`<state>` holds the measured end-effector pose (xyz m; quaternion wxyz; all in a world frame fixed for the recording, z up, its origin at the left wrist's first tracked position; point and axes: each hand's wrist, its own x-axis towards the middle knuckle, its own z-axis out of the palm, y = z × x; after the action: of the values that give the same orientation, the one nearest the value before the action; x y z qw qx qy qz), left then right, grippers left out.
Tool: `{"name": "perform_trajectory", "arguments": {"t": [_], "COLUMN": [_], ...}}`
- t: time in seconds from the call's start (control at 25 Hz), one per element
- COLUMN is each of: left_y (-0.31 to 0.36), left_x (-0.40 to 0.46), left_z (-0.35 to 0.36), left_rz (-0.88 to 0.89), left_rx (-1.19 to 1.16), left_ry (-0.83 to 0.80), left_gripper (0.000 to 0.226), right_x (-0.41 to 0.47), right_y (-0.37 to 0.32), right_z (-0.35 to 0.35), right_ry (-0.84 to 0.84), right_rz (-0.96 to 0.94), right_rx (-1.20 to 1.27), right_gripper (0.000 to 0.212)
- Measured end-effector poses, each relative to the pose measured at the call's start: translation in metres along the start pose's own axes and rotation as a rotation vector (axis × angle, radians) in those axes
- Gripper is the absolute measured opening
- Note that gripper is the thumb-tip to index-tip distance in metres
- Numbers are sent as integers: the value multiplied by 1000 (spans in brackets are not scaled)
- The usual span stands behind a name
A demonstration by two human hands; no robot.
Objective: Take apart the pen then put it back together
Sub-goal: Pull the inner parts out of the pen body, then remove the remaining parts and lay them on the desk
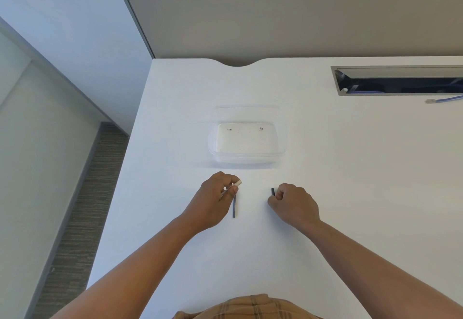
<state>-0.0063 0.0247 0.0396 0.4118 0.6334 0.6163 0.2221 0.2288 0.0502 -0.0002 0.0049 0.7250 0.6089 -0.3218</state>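
Pinched between the thumb and fingertips of the left hand [213, 201] is a pale, see-through pen barrel [231, 187], its whitish end sticking out past the thumb toward the far side of the desk. Just beside that hand, at its inner edge, a thin dark ink refill [234, 206] lies flat on the surface, running nearly straight toward the person; whether the fingers touch its far end cannot be told.

Curled into a loose fist, the right hand [293, 204] closes around a short black pen piece [272, 191], of which only the upper tip shows above the knuckles. Both hands rest low on the white desk top [325, 193], apart from each other, with bare forearms reaching back to the lower edge of the view, where a bit of tan plaid cloth [250, 307] shows.

Beyond the hands, near the middle of the desk, sits a clear rectangular plastic container [246, 158] with a few tiny dark specks on its bottom. Far right, a grey-rimmed cable slot [337, 80] is cut into the desk, and a blue cable [446, 100] with a clear plug lies just in front of it. A grey partition panel [275, 13] stands behind the desk.
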Motion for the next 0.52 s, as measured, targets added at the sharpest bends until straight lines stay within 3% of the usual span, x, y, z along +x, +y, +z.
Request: {"name": "perform_trajectory", "arguments": {"t": [0.52], "left_y": [6], "left_x": [-3], "left_z": [0], "left_rz": [-170], "left_rx": [-183], "left_ry": [22], "left_gripper": [15], "right_x": [-1], "right_y": [3], "right_z": [2], "right_ry": [0], "right_rz": [-16], "right_rx": [41], "right_gripper": [27]}}
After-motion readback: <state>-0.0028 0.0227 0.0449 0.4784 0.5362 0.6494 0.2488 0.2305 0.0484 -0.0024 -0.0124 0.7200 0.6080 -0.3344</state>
